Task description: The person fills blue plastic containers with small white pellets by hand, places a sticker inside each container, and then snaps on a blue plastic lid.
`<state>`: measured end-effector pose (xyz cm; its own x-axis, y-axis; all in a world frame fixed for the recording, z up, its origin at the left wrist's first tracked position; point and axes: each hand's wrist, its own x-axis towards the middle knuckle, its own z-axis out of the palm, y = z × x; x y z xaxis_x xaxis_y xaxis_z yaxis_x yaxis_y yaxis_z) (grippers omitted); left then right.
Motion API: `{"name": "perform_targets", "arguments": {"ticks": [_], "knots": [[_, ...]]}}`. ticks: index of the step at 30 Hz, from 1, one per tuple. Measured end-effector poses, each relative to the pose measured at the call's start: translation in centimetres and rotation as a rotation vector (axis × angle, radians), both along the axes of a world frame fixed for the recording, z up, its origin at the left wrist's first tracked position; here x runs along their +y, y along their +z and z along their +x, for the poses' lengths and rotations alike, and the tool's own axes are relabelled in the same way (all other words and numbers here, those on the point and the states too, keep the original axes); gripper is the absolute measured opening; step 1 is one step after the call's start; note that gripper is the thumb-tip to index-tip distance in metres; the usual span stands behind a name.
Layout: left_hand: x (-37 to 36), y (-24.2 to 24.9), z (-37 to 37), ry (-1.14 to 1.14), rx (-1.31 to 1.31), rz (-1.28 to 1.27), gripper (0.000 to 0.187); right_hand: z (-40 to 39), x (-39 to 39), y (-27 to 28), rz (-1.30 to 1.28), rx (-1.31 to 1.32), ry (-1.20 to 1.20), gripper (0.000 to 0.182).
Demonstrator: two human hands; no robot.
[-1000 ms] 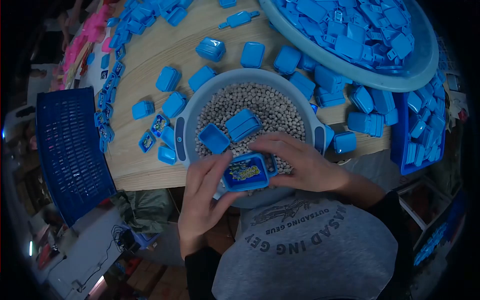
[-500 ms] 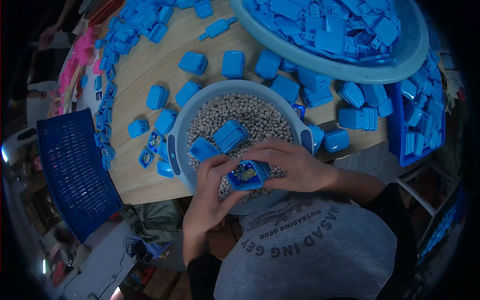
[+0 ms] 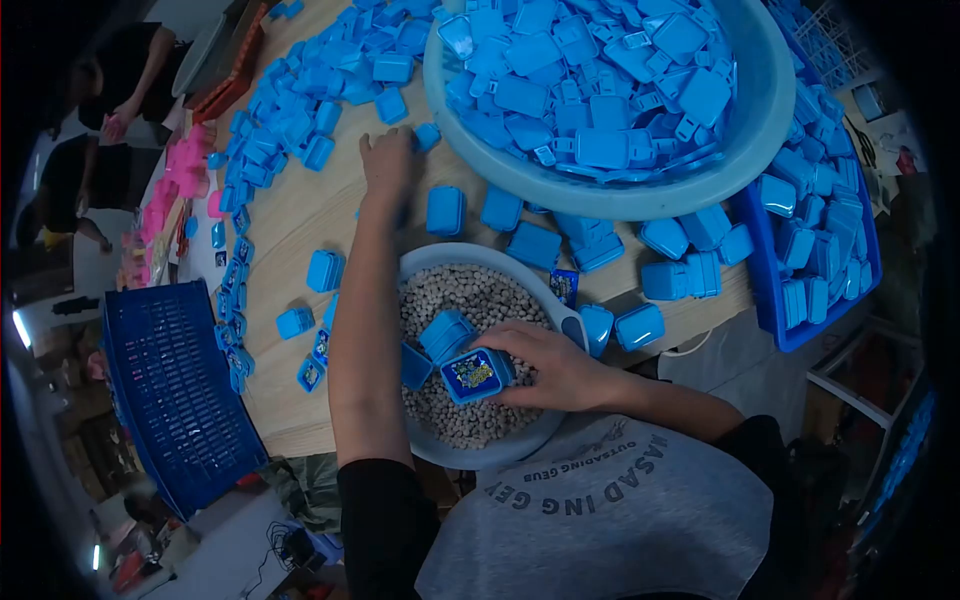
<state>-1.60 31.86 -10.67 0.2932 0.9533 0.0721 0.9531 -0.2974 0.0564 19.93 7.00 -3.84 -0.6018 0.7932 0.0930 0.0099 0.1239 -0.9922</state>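
Note:
My right hand (image 3: 545, 365) is closed around a small blue plastic box (image 3: 473, 375) whose dark blue face carries a colourful printed picture. It holds the box over a pale blue basin (image 3: 480, 458) filled with small greyish-beige balls (image 3: 468, 290). Two more blue boxes, one of them a closed box (image 3: 447, 335), lie on the balls beside it. Stretched across the table, my left hand (image 3: 388, 165) has its fingers apart, right at a small flat blue piece (image 3: 427, 136) that shows past its edge.
A large tub (image 3: 610, 205) heaped with flat blue parts stands at the far side. Blue boxes fill a blue crate (image 3: 770, 300) on the right. More blue pieces (image 3: 290, 120) line the table's left, beside a dark blue basket (image 3: 180, 390). Other people (image 3: 140, 75) are at the far left.
My left hand has let go of the box and reached far out over the table. My right hand keeps the box, now turned more face-up. The whole view has shifted.

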Motion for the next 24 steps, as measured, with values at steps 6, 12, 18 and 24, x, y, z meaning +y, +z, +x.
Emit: {"name": "perform_targets", "arguments": {"ticks": [6,12,18,24], "knots": [[-2.5,0.8,-0.5,0.061,-0.029,-0.165,0.036,-0.1,0.3,0.0,0.012,0.067,0.016,0.056],[-2.7,1.3,4.3,0.078,0.096,-0.282,0.058,-0.2,0.3,0.1,0.012,0.008,0.010,0.057],[-3.5,3.9,1.5,0.196,-0.183,-0.157,0.050,0.1,0.3,0.6,-0.062,0.061,-0.114,0.059],[-21.2,16.1,1.5,-0.098,-0.675,-0.221,0.047,0.3,0.6,0.5,-0.134,0.060,-0.093,0.061]]}}
